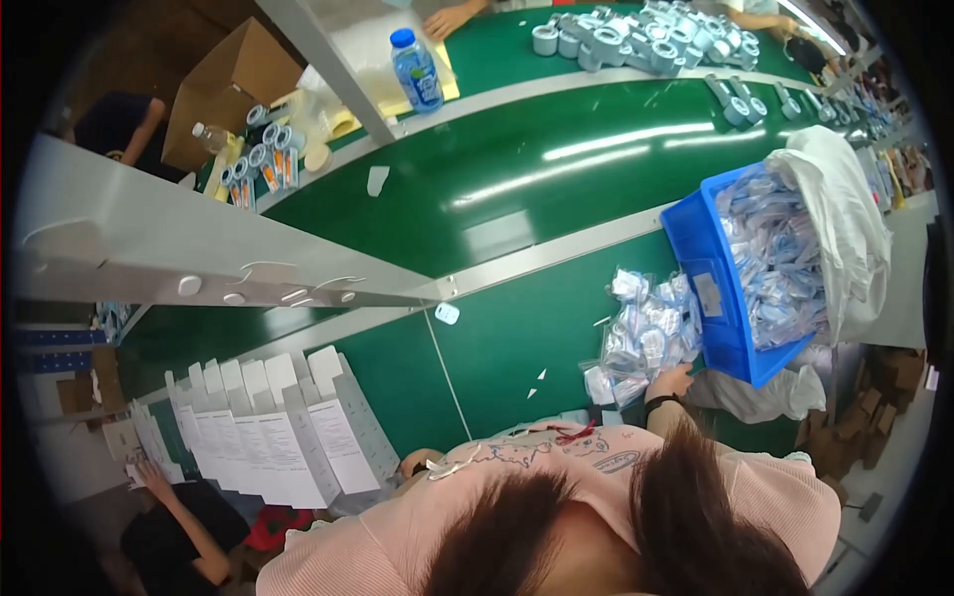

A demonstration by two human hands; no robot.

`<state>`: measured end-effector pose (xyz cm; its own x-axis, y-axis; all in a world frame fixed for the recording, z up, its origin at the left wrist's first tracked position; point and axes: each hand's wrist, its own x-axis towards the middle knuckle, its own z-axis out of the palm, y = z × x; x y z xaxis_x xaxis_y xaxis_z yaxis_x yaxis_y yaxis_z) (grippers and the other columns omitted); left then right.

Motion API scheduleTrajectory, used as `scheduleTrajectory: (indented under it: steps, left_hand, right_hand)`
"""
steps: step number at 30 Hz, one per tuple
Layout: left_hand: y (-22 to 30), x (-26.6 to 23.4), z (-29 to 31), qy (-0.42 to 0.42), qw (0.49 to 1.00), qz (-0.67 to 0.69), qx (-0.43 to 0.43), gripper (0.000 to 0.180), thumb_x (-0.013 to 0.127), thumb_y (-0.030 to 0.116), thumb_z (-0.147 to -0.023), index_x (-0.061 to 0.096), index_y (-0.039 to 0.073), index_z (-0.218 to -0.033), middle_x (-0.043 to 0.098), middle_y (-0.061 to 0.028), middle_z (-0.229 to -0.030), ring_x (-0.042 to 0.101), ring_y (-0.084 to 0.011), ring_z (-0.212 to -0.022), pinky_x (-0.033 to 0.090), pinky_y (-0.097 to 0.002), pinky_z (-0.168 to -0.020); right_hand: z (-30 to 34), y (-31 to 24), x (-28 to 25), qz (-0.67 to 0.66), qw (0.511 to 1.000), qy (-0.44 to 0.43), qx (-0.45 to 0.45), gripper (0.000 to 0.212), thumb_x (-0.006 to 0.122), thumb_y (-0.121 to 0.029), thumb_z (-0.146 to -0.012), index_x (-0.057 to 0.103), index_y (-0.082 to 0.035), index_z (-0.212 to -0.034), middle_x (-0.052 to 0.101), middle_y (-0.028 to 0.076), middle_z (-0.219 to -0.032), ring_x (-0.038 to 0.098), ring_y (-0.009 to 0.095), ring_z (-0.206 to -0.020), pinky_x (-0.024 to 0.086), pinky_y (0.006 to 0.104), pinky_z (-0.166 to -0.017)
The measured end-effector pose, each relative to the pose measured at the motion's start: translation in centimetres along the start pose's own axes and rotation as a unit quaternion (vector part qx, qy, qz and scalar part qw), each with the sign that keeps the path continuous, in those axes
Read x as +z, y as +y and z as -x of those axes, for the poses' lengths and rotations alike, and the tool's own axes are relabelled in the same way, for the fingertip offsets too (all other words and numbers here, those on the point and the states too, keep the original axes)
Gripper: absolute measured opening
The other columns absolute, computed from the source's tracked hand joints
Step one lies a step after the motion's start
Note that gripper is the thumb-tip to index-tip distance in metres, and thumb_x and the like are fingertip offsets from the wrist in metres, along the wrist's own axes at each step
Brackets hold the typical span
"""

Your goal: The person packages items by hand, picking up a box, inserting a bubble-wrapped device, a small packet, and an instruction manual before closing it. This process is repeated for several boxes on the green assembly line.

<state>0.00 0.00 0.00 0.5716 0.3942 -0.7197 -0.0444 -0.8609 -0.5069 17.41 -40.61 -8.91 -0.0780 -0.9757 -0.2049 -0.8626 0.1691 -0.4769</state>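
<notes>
Touching the clear packets point(648, 333), the right hand point(673, 380) sits beside the blue bin point(733, 340) (finger grip? can't tell); the left hand point(410, 462), mostly hidden, is equally unreadable.

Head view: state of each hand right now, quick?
Left hand: mostly hidden by the pale pink fabric top; cannot tell.
Right hand: at the small clear plastic packets; grip unclear.

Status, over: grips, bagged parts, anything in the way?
Right grip at near edge of bagged parts, hold unclear. Left grip mostly hidden beside white cartons. Blue bin hems their right side.
</notes>
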Motion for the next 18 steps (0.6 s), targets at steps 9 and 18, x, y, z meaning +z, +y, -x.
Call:
scheduleTrajectory:
  steps: [9, 18]
  left_hand:
    - [-2.5, -1.2, -0.4, -0.076, 0.98, 0.134, -0.126, 0.026, 0.051, 0.023, -0.079, 0.056, 0.004, -0.096, 0.056, -0.0108, -0.095, 0.055, -0.0221, -0.087, 0.042, -0.0331, -0.078]
    - [-1.3, -1.3, -0.4, -0.101, 0.908, 0.306, -0.269, 0.03, 0.046, 0.025, -0.081, 0.053, 0.004, -0.101, 0.054, -0.0124, -0.101, 0.056, -0.0242, -0.089, 0.042, -0.0356, -0.079]
  right_hand:
    - [-1.7, 1.4, -0.2, 0.075, 0.99, 0.0, -0.119, 0.05, 0.035, -0.04, -0.083, 0.053, 0.005, -0.099, 0.055, 0.029, -0.1, 0.053, 0.045, -0.092, 0.041, 0.0495, -0.082]
    - [-0.9, 0.2, -1.4, 0.12, 0.982, -0.05, -0.138, 0.048, 0.032, -0.035, -0.085, 0.054, 0.006, -0.099, 0.056, 0.028, -0.102, 0.054, 0.043, -0.092, 0.042, 0.0477, -0.082]
